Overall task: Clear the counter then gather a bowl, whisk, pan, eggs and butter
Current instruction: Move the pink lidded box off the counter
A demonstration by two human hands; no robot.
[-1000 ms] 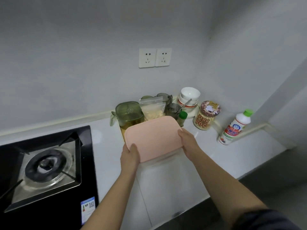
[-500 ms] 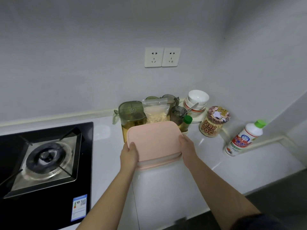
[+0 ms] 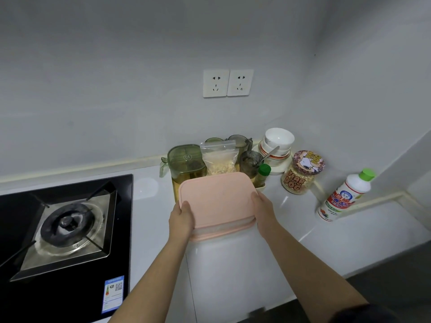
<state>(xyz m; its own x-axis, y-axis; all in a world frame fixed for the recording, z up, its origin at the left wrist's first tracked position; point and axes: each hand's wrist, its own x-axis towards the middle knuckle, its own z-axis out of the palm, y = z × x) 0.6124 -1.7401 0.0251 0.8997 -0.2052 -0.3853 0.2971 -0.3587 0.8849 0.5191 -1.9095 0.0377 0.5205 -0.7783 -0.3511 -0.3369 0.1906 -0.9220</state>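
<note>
I'm holding the pink box (image 3: 217,201) by its ends, left hand (image 3: 182,220) and right hand (image 3: 263,208) each gripping one, thumbs on the lid, over the counter (image 3: 233,264), just in front of the jars (image 3: 186,162)

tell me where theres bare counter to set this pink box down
Bare counter lies in front of the pink box, between the stove and the white bottle, out to the front edge. A smaller patch lies between the stove and the green-lidded jug. The back corner is crowded: jug, zip bag, stacked bowls, dog jar.
</note>
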